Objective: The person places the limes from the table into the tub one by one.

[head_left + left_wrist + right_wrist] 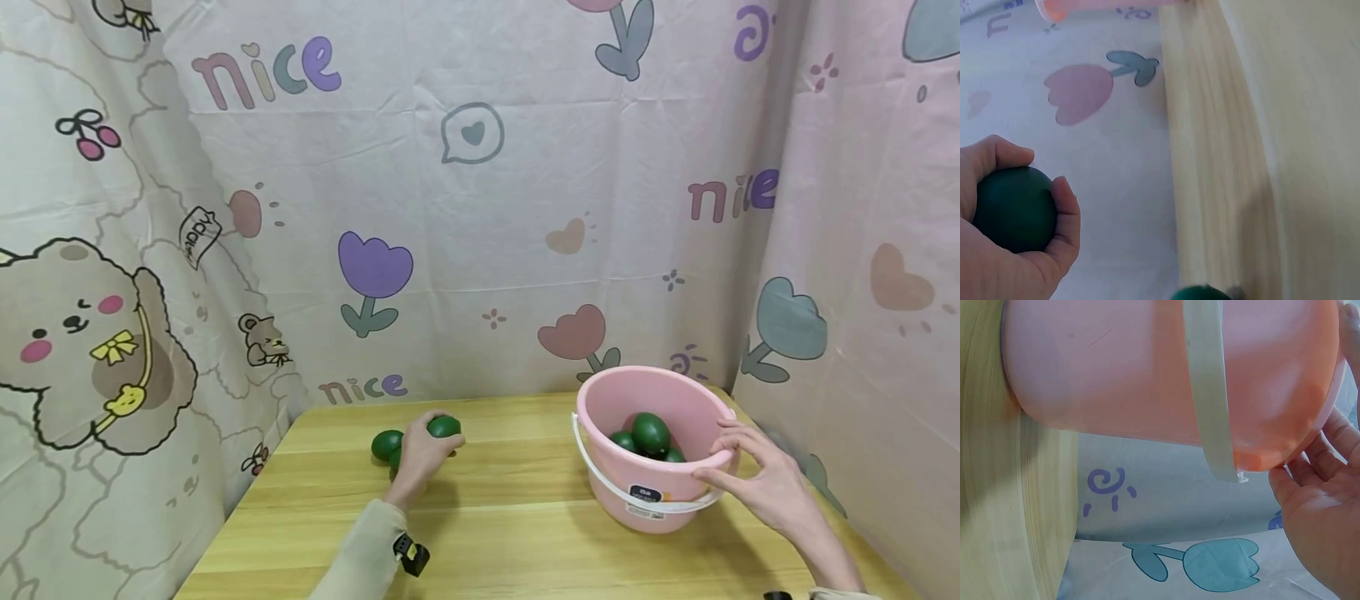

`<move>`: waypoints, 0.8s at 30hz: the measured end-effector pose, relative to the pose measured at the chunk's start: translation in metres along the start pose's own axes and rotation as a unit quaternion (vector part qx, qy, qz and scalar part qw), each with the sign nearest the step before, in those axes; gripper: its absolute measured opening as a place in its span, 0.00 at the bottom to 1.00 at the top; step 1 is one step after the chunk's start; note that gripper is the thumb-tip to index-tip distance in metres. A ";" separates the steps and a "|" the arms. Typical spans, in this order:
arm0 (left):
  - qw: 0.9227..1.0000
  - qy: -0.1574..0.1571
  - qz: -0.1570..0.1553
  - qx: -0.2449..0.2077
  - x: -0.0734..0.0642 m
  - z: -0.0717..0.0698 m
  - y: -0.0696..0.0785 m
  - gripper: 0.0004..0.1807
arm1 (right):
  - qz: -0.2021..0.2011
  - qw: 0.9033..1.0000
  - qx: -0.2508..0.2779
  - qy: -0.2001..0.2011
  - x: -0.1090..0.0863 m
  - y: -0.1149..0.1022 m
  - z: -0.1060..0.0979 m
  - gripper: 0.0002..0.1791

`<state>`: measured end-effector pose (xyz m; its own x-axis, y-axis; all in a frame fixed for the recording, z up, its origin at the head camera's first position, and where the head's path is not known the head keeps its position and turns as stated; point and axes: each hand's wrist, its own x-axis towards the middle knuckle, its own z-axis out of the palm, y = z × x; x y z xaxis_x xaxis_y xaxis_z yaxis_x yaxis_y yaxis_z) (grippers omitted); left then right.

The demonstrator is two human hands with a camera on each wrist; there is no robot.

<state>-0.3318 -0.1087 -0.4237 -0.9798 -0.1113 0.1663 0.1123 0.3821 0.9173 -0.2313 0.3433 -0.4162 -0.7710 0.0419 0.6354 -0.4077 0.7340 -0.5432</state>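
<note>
My left hand (426, 457) grips a dark green avocado (444, 427), raised above the left part of the table; thumb and fingers wrap round the avocado (1016, 209) in the left wrist view. Just left of that hand lies another avocado (387, 445), and one more is partly hidden behind the hand. On the right stands a pink bucket (622, 492) with several avocados (650, 433) inside. My right hand (772, 479) pinches the bucket's rim at its right side, thumb outside at the front. The right wrist view shows the fingers (1322, 456) against the rim.
The bucket's white handle (667, 505) hangs down across its front. A wooden table (517, 533) carries everything. Patterned curtains (480, 250) close off its back and sides, with the bucket close to the right-hand one.
</note>
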 end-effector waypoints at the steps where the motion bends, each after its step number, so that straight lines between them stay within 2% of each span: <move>1: 1.000 -0.003 0.005 -0.003 0.000 0.002 0.003 0.24 | 0.002 1.000 -0.001 0.000 0.000 0.000 0.000 0.17; 9: 0.999 -0.026 0.039 -0.028 -0.003 0.020 0.021 0.25 | 0.008 1.000 -0.001 -0.002 -0.001 -0.001 0.000 0.17; 18: 0.994 -0.077 0.057 -0.059 -0.007 0.035 0.034 0.25 | 0.001 1.000 0.004 0.005 0.000 0.000 0.001 0.17; 24: 0.991 -0.091 0.070 -0.075 -0.010 0.047 0.044 0.31 | -0.007 1.000 0.008 0.010 -0.001 0.001 0.001 0.17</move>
<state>-0.3248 -0.0481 -0.4020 -0.9649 0.1057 0.2404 0.2594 0.2407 0.9353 -0.2319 0.3436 -0.4179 -0.7558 0.0460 0.6532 -0.4260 0.7230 -0.5439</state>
